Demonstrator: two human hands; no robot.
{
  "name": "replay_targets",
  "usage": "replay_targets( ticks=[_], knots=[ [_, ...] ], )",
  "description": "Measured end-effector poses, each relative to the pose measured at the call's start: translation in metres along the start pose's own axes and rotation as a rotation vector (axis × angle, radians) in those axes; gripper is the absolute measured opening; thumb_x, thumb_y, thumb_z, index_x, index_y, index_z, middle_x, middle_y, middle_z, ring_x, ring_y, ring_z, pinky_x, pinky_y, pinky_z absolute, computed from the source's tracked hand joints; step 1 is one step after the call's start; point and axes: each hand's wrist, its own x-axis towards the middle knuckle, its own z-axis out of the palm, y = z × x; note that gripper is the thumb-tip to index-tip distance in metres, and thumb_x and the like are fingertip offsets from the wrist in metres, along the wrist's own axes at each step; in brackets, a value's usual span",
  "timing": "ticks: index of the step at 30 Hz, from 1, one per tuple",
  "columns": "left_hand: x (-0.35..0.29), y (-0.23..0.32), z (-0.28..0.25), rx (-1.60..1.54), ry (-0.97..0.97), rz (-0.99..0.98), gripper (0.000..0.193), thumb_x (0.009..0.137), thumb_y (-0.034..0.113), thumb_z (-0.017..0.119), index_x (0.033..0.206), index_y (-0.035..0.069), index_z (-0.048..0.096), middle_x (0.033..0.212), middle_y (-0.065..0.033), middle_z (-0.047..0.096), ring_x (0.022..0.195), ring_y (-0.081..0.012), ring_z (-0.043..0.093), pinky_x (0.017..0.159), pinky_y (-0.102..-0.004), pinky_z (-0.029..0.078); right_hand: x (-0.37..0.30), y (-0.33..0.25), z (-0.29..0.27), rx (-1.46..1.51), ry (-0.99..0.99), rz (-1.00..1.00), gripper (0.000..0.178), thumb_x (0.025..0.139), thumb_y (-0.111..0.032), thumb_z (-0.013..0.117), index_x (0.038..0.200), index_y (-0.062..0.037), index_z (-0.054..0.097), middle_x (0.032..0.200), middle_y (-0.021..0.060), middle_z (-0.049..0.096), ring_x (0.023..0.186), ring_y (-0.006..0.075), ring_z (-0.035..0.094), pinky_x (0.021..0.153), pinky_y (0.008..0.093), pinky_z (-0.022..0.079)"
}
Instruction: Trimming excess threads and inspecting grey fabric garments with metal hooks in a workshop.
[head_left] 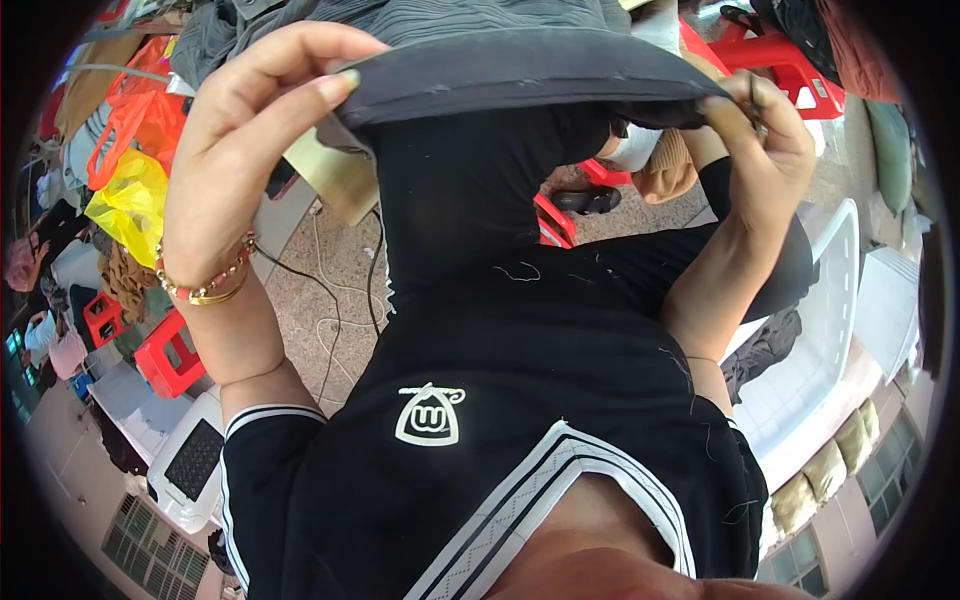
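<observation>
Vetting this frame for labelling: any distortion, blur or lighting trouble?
Head view: strong fisheye, black corners, barred window tilted near the rim; head view: dark cloth between left hand and right hand looks reasonably sharp; head view: black shirt runs dark, showing little fabric detail.

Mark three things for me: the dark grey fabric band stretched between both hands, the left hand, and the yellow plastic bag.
Dark grey fabric band (530, 76): head view, middle of its length.
Left hand (225, 135): head view, middle of the hand.
Yellow plastic bag (130, 208): head view, its crumpled side.

Bags (137, 185) left of fabric (530, 75)
</observation>
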Motion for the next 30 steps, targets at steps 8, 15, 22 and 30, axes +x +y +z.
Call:
replay_targets(
  ticks=[8,15,22,30],
  knots=[
    [-0.002,-0.025,0.007,-0.220,0.102,0.008,0.028,0.095,0.003,0.050,0.120,-0.003,0.060,0.110,-0.0057,0.064,0.105,-0.0094,0.058,0.093,-0.0217,0.042,-0.005,-0.003,0.033,-0.009,-0.150,0.132,0.034,0.080,0.003,0.074,0.112,0.0031,0.064,0.079,0.0001,0.061,0.066,0.0030,0.055,0.057,0.0171,0.041],
    [-0.002,-0.038,0.006,-0.314,0.138,-0.021,0.025,0.096,0.004,0.052,0.119,-0.004,0.061,0.109,-0.0057,0.064,0.103,-0.0085,0.057,0.093,-0.0215,0.042,-0.014,0.004,0.042,-0.028,-0.170,0.149,0.033,0.085,-0.002,0.068,0.117,0.0027,0.061,0.078,-0.0001,0.058,0.060,0.0015,0.051,0.052,0.0161,0.036],
    [-0.006,-0.046,0.005,-0.305,0.212,-0.012,0.025,0.094,0.004,0.057,0.118,-0.002,0.062,0.105,-0.0036,0.065,0.098,-0.0070,0.058,0.089,-0.0199,0.042,-0.012,0.019,0.051,-0.090,-0.220,-0.098,0.032,0.078,-0.002,0.075,0.110,-0.0019,0.070,0.091,0.0030,0.063,0.079,0.0088,0.057,0.070,0.0214,0.044],
    [-0.009,-0.048,0.003,-0.314,0.200,0.014,0.024,0.094,0.005,0.058,0.115,-0.002,0.063,0.104,-0.0029,0.066,0.097,-0.0069,0.058,0.088,-0.0205,0.041,-0.004,-0.002,0.068,-0.091,-0.203,-0.227,0.040,0.072,-0.002,0.079,0.111,-0.0009,0.071,0.092,0.0060,0.062,0.078,0.0112,0.056,0.066,0.0226,0.046]
  ],
)
